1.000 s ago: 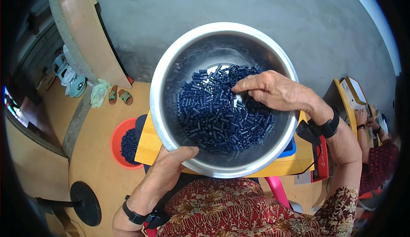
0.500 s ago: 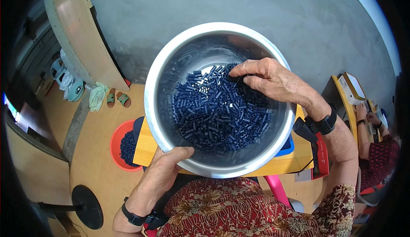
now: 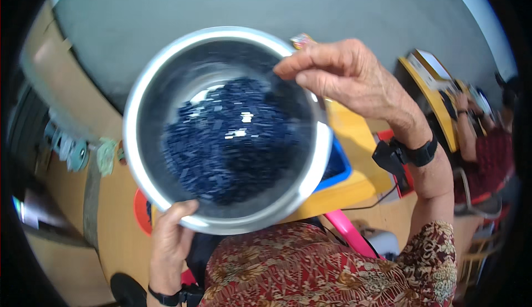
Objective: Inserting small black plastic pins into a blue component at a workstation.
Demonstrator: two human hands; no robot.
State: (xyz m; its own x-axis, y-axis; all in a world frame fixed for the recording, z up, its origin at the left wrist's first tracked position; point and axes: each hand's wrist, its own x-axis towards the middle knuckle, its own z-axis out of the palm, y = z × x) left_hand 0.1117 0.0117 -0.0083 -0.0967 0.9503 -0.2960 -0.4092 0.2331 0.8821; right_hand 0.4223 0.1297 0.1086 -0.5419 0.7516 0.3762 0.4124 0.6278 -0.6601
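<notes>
A wide metal bowl (image 3: 138, 85) holds a heap of small dark blue tubular pieces (image 3: 210, 146), blurred by motion. My left hand (image 3: 169, 240) grips the bowl's near left rim, thumb over the edge and the other fingers hidden below. Above the far right rim is my right hand (image 3: 354, 80), its fingers bent and a gap showing between forefinger and thumb. Nothing can be seen between them; the fingertips reach over the bowl's inside, off the heap. Whether they touch the rim is unclear.
Under the bowl is a yellow table (image 3: 360, 163) with a blue tray (image 3: 335, 166) on it. A red basin (image 3: 142, 210) stands on the floor at left. A pink bar (image 3: 349, 232) is near my body. At right, another person (image 3: 485, 146) works at a yellow table.
The bowl has shifted left with my left hand, uncovering more of the table and blue tray. My right hand has come out of the blue pieces to the rim.
</notes>
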